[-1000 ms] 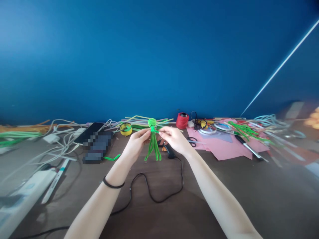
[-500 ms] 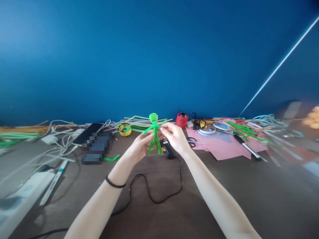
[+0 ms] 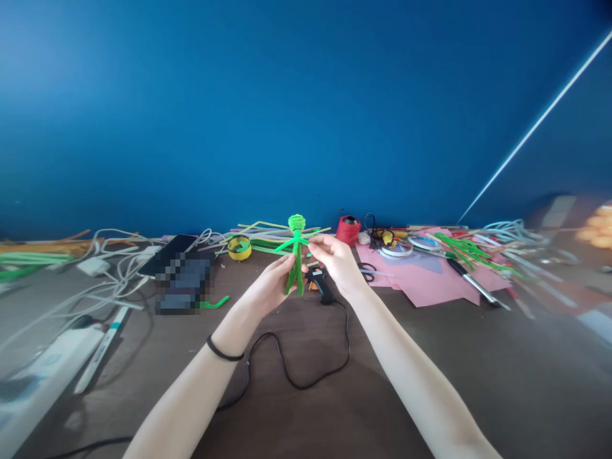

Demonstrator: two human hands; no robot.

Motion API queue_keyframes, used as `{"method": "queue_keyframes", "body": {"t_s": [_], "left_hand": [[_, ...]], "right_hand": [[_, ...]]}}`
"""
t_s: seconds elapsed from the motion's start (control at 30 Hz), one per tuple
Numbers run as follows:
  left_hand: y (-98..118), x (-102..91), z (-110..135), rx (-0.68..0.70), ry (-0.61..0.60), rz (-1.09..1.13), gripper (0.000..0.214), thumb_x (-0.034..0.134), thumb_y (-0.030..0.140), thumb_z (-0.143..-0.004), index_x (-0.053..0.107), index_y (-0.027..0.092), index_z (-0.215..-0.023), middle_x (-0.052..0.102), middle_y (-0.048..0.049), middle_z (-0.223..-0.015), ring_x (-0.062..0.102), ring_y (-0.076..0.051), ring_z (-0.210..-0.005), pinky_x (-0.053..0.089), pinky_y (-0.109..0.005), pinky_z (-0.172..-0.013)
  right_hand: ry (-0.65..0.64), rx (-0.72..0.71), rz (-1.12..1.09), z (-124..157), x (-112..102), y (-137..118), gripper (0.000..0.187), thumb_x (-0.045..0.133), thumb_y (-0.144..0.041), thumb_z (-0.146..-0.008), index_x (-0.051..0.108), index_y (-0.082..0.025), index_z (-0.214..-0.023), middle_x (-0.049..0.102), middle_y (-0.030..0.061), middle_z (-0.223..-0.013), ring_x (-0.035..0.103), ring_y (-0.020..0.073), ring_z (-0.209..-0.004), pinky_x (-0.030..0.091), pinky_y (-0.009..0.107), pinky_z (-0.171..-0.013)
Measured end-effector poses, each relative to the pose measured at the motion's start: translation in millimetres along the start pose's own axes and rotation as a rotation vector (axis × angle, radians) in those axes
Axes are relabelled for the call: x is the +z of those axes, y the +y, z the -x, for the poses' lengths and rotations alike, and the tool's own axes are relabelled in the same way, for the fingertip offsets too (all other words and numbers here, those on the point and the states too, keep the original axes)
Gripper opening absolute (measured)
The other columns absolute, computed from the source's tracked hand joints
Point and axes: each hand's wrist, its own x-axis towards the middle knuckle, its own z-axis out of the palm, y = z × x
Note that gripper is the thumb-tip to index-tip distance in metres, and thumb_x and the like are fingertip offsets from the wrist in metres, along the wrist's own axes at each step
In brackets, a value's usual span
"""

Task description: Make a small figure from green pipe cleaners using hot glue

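A small figure bent from bright green pipe cleaners (image 3: 297,252) is held upright above the table, with a coiled round head, two thin arms and several strands as legs. My left hand (image 3: 273,280) is closed around its legs, thumb in front. My right hand (image 3: 338,260) pinches the tip of the arm on the right between thumb and fingers. Just behind my hands a black hot glue gun (image 3: 324,287) lies on the table, partly hidden by my right hand.
The glue gun's cord (image 3: 306,387) loops across the dark table. To the left are phones (image 3: 184,287), white cables (image 3: 127,268) and a power strip (image 3: 36,376). Yellow tape (image 3: 240,248), red thread (image 3: 348,230), pink sheets (image 3: 430,290) and a craft knife (image 3: 473,284) lie along the back and right.
My left hand has shifted slightly right and up the legs, which are now gathered closer together. The figure has moved a little to the right. My right hand keeps its pinch on the arm.
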Motion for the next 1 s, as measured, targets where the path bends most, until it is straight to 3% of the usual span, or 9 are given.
{"method": "queue_keyframes", "body": {"t_s": [0.2,0.33,0.5,0.67,0.8,1.0], "left_hand": [[0.3,-0.1,0.0,0.027,-0.048,0.013,0.016,0.058,0.027,-0.08,0.063,0.015,-0.088,0.051,0.0015,-0.064,0.055,-0.009,-0.062,0.049,-0.025,-0.066],[1.1,1.8,1.5,0.023,-0.059,0.009,0.016,0.057,0.028,-0.081,0.061,0.013,-0.085,0.046,0.0016,-0.067,0.051,-0.008,-0.059,0.048,-0.023,-0.061],[0.3,2.1,1.9,0.031,-0.049,-0.038,0.021,0.056,0.032,-0.081,0.059,0.011,-0.083,0.037,0.0045,-0.062,0.031,-0.001,-0.044,0.03,-0.013,-0.04],[-0.7,3.3,2.5,0.116,-0.047,-0.128,0.025,0.056,0.037,-0.081,0.054,0.012,-0.077,0.028,0.0076,-0.057,0.02,0.0,-0.04,0.016,-0.013,-0.036],[-3.7,7.4,3.1,0.197,-0.018,-0.201,0.026,0.058,0.038,-0.079,0.05,0.014,-0.074,0.03,0.0075,-0.057,0.02,0.0,-0.04,0.013,-0.013,-0.036],[-10.0,11.9,4.7,0.204,0.025,-0.203,0.027,0.06,0.04,-0.076,0.049,0.015,-0.076,0.037,0.0063,-0.06,0.024,0.0,-0.04,0.015,-0.013,-0.036]], "right_hand": [[0.013,0.026,-0.153,0.3,2.1,0.6,0.018,0.066,-0.031,-0.067,0.059,-0.018,-0.077,0.066,-0.0002,-0.072,0.061,0.0139,-0.068,0.046,0.027,-0.065],[0.01,0.04,-0.196,1.0,2.4,-0.3,0.019,0.068,-0.031,-0.065,0.06,-0.017,-0.075,0.066,-0.0004,-0.071,0.061,0.0143,-0.069,0.045,0.027,-0.067],[0.011,0.058,-0.19,1.2,2.6,-3.0,0.019,0.068,-0.032,-0.065,0.06,-0.018,-0.075,0.066,-0.0003,-0.071,0.061,0.015,-0.069,0.044,0.028,-0.067],[-0.094,0.055,-0.199,1.5,2.4,-0.8,0.021,0.065,-0.037,-0.071,0.06,-0.019,-0.082,0.064,-0.0003,-0.073,0.059,0.0147,-0.073,0.041,0.026,-0.063],[-0.221,0.039,-0.196,2.7,6.4,4.2,0.021,0.063,-0.038,-0.074,0.065,-0.018,-0.082,0.06,-0.0015,-0.068,0.054,0.0126,-0.069,0.04,0.025,-0.065],[-0.165,0.055,-0.243,3.4,11.5,11.0,0.024,0.067,-0.035,-0.07,0.069,-0.018,-0.087,0.066,0.0011,-0.078,0.057,0.0143,-0.07,0.042,0.029,-0.07]]}}
